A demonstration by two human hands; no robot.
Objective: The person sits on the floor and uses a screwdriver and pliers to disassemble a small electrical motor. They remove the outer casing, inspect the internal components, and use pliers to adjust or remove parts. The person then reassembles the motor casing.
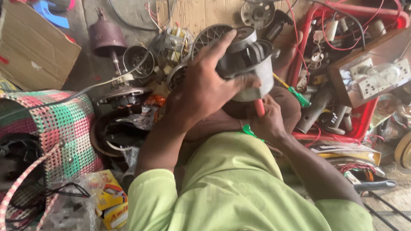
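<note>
My left hand (208, 87) grips a grey electric motor housing (252, 64), holding it up over my lap with the fingers spread across its round top. Just under the motor, my right hand (269, 122) is closed around a red-handled tool (259, 107), likely a screwdriver; its tip is hidden behind the motor. A green piece (248, 130) sticks out below that hand. Both my sleeves are light green.
A red crate (342, 77) of wires and parts sits at the right, with a socket board (379, 75) on it and a green-handled screwdriver (295, 94) beside it. Motor parts (124, 96) litter the floor. A woven basket (51, 124) and a cardboard box (30, 47) stand at the left.
</note>
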